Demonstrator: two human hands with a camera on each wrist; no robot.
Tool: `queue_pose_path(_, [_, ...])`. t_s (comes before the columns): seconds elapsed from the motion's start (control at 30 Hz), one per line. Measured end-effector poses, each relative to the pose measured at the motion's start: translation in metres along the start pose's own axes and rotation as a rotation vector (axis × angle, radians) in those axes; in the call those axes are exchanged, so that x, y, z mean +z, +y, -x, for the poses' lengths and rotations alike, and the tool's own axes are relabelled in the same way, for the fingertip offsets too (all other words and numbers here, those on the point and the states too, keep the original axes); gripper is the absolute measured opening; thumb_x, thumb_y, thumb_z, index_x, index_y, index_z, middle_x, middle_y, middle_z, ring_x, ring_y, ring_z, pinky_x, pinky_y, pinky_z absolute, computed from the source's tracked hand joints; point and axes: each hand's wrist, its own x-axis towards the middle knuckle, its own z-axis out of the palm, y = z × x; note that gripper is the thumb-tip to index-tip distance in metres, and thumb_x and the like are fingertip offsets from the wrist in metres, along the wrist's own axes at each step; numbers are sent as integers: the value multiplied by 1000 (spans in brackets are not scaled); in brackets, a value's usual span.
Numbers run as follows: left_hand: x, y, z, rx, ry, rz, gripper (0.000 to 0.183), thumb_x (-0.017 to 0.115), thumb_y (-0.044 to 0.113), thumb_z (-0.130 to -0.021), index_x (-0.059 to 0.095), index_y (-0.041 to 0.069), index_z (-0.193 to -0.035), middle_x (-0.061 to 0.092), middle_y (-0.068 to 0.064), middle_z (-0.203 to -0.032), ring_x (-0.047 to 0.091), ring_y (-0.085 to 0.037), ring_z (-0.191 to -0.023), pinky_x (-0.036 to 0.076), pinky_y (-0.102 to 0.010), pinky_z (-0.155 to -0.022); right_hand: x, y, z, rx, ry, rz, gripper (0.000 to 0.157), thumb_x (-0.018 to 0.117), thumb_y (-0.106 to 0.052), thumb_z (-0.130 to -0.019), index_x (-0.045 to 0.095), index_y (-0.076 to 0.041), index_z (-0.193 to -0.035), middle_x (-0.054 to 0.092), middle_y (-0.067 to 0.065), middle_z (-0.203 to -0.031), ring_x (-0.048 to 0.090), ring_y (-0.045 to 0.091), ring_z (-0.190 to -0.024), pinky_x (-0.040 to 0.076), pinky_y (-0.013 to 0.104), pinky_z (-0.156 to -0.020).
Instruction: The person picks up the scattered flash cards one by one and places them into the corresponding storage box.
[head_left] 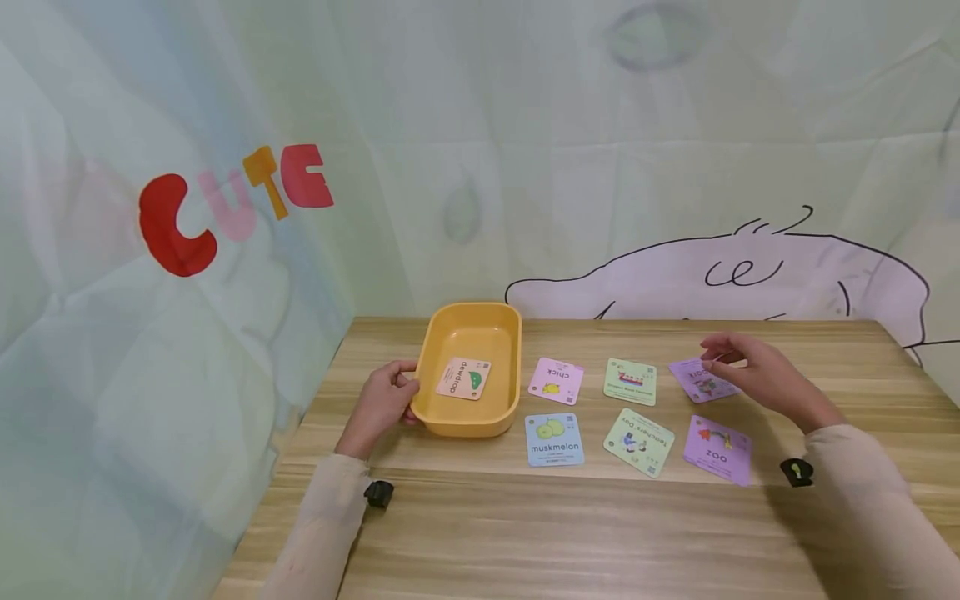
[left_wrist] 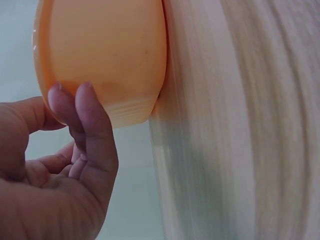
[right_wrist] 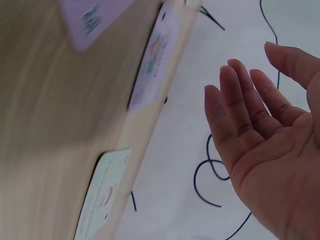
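My left hand pinches the left rim of a yellow plastic tray, thumb on the edge and fingers against the outer wall. Inside the tray lies a pink "dewdrop" card. My right hand hovers over a purple card at the far right and hides part of it. In the right wrist view its fingers are extended, apart from the card, with nothing held. Nearer me lies the purple "zoo" card.
Other cards lie on the wooden table: pink "chick", blue "muskmelon", green "Dragon Boat Festival" and green "Teachers' Day". A printed curtain hangs behind the table and along its left side.
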Motion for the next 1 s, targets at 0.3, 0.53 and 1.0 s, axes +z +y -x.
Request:
queue_pose_path(0.3, [-1,0,0,5,4,-2,39,56,8,-99,57,-1,-137,58,-11,-84,60,-16,-53,58,-30,-52,-6,25,12,2,84,37,41,65,-18,-99,56,4,-132,67,23,-120,63,41,-110,47,16,-76])
queue_pose_path(0.53, [-2,-1,1,8,6,2,39,55,8,-99,56,-2,-136,58,-11,-85,60,-16,-53,58,-30,-52,-11,44,13,10,128,70,42,67,-14,-98,55,10,-131,62,31,-123,60,48,-110,52,49,-88])
queue_pose_path(1.0, [0,-1,-1,7,2,11,39,55,8,-99,56,-1,-137,59,-13,-87,61,-16,-54,58,-30,-51,-34,76,27,198,29,171,75,71,-25,-93,36,20,-141,37,45,-139,36,62,-123,34,75,-98])
